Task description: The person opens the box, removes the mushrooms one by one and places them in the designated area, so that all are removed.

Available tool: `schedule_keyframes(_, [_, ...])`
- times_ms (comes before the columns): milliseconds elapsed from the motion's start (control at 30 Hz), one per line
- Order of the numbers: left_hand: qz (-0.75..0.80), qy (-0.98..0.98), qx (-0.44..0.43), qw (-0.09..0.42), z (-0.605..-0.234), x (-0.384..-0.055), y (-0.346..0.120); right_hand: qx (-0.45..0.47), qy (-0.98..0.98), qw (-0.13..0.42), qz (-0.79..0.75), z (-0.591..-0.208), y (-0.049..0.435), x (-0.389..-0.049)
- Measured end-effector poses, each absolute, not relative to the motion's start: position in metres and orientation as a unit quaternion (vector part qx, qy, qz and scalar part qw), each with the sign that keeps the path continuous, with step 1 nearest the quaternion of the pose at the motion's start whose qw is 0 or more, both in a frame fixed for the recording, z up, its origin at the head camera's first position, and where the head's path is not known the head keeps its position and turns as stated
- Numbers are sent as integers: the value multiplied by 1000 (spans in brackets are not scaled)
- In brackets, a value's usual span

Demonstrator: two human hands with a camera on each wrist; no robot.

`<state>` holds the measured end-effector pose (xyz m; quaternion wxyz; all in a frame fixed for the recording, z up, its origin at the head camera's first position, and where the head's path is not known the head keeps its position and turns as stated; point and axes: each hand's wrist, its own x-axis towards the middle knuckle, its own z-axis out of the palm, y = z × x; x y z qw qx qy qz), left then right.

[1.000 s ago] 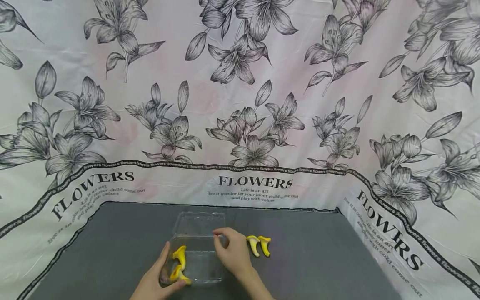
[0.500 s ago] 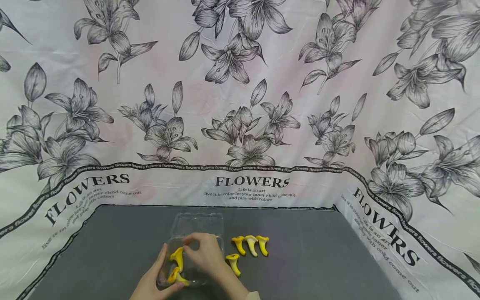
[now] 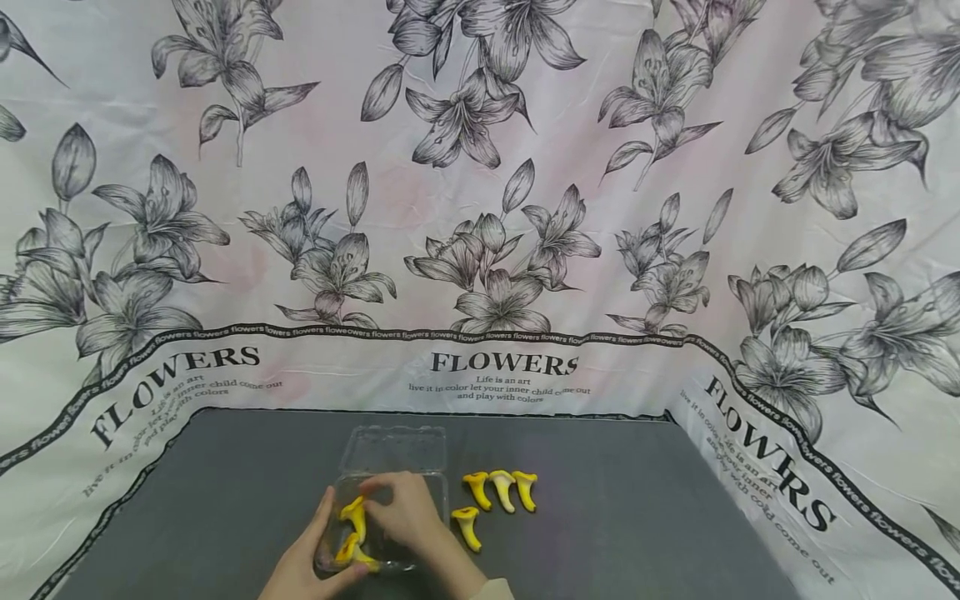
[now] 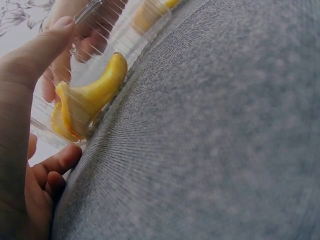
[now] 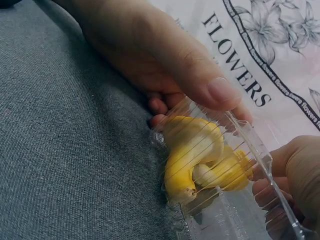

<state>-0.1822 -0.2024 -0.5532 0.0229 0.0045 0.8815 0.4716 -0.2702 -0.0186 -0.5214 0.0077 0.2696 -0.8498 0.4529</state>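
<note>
A clear plastic clamshell box [image 3: 444,500] stands on the table, its lid [image 3: 393,450] folded back. My left hand [image 3: 303,558] grips its left side, thumb over the near rim. Two yellow chanterelle mushrooms lie inside at the left: a farther one [image 3: 356,521] and a nearer one [image 3: 348,550]. My right hand [image 3: 408,508] reaches into the box and pinches the cap of the farther chanterelle. In the right wrist view, the fingers of that hand [image 5: 295,175] meet this chanterelle [image 5: 227,172] behind the nearer one. The left wrist view shows a chanterelle [image 4: 95,97] through the box wall.
Right of the box, three chanterelles [image 3: 502,490] lie in a row, with another chanterelle [image 3: 467,529] closer to me. The dark grey table [image 3: 637,517] ends at a flower-printed curtain [image 3: 510,383] at the back and sides.
My right hand has moved left from the box's right edge to the farther chanterelle, uncovering loose chanterelles on the table. My left hand keeps its hold on the box.
</note>
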Motion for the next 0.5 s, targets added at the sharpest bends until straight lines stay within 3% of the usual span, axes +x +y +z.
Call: schedule_keyframes(500, [477,879,6,18,-554,-184,-200,246,-883,23,399,-527,-20,-270])
